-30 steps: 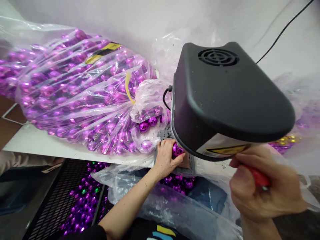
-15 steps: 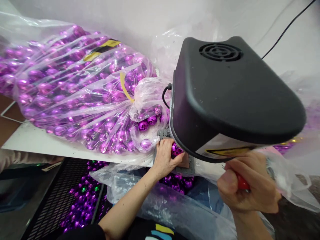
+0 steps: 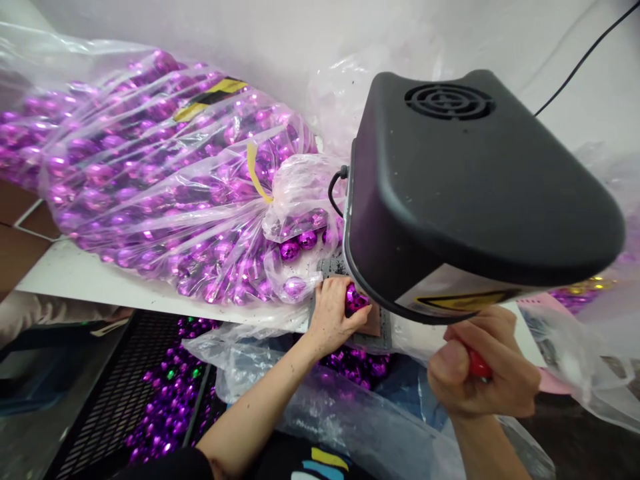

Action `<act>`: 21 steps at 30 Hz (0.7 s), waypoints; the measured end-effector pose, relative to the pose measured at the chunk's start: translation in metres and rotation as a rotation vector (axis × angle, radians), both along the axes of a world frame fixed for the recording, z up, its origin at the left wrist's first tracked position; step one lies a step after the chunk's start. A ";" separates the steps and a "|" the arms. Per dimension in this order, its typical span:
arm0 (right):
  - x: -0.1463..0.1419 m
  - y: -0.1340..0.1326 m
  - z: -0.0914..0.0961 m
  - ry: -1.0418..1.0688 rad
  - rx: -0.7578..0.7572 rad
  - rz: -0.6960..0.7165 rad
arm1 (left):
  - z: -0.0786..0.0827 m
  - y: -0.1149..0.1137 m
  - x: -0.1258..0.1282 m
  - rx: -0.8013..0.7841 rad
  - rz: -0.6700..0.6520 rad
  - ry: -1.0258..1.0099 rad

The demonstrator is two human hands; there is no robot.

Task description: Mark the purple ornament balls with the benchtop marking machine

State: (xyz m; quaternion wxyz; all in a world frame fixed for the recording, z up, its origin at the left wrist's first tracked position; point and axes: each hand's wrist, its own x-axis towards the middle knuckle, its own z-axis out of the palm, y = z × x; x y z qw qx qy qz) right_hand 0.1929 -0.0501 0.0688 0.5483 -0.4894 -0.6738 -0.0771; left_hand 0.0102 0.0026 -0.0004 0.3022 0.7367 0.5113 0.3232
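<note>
Beneath the front edge of a black machine head (image 3: 480, 180), my left hand (image 3: 334, 312) is closed around a shiny purple faceted ball (image 3: 355, 299). The ball stands over a brown block (image 3: 371, 325) on the machine's grey base plate (image 3: 331, 268). At the right, my right hand (image 3: 487, 370) is wrapped round a red handle (image 3: 479, 365) below the machine head; only part of the handle shows. The machine head hides what is directly above the ball.
A big clear bag (image 3: 165, 193) full of purple balls lies on the white table (image 3: 100, 283). Several loose balls (image 3: 290, 251) sit by its tied neck. Below, a black mesh crate (image 3: 107, 373) holds more purple balls, and clear plastic sheeting (image 3: 300, 393) drapes across my lap.
My right hand has shifted slightly left with the handle, relative to the machine. My left hand keeps its hold on the ball. The whole view has drifted a little.
</note>
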 end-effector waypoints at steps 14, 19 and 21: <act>-0.005 0.005 0.023 0.090 -0.004 0.001 | -0.004 0.004 0.002 0.058 -0.018 -0.006; -0.009 0.036 0.083 0.292 0.000 -0.148 | 0.005 -0.014 -0.010 0.114 -0.014 -0.064; -0.012 0.049 0.094 0.347 -0.006 -0.106 | 0.006 -0.034 -0.021 0.104 -0.057 -0.073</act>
